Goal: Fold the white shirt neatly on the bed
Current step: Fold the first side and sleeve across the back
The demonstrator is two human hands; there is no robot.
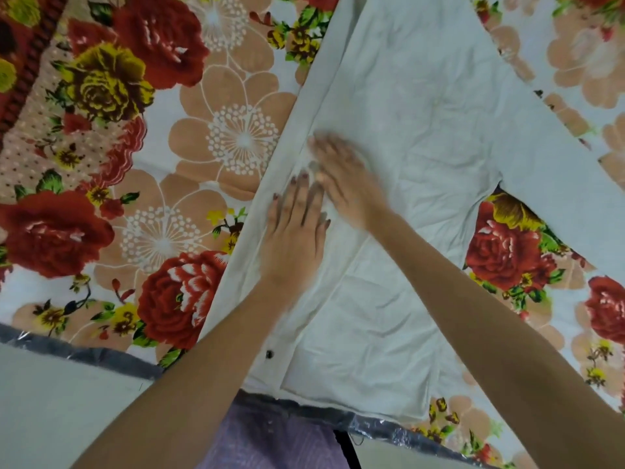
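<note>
Pressing flat on the white shirt with the left hand: fingers straight and a little spread, pointing away from the body, released and gripping nothing. Lying just beyond it, farther up the cloth, with the right hand: likewise flat and released, fingers stretched toward the shirt's left border, holding nothing. Blurred there, so no telling how hard the palm bears down. Meeting or almost meeting where the left fingertips reach the side of the right hand; cannot tell which. Crossing in from the lower corners with both bare forearms, the right one passing over the middle of the garment.

Spread open and creased beneath both palms, running on a slant across the bed, with a doubled strip down the left border and one dark button low on that strip. Reaching out to the right with a sleeve, laid flat. Ending with the near border right at the mattress edge.

Covered all round in a floral cover of red, yellow and peach blooms. Edged along the near side with crinkled clear plastic. Below that, a purple garment between the arms and pale floor to the left.
</note>
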